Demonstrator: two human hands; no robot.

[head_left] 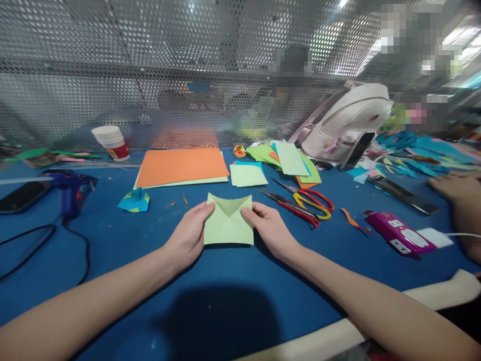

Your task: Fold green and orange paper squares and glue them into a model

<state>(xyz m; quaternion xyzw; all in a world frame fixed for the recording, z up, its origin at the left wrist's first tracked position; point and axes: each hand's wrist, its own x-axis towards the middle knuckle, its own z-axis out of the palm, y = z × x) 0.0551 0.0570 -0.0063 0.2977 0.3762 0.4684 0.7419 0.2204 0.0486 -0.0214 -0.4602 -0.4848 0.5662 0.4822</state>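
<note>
A light green sheet of paper (229, 229), creased and opening in a V at its far edge, is held just over the blue table. My left hand (191, 231) pinches its left side, thumb on top. On the right side, my right hand (271, 226) grips it the same way. Beyond the paper lies a small stack of pale green squares (248, 175). To the right of that are scissors with red and yellow handles (313, 200). A folded blue and green paper piece (134, 200) sits to the left.
Orange sheets (184, 166) lie at the back, near stacked paper cups (111, 142). A blue glue gun (71, 193) and its cable are at left. Rightward are a purple power bank (400, 233), a white backpack (349, 120), and another person's arm (464, 210).
</note>
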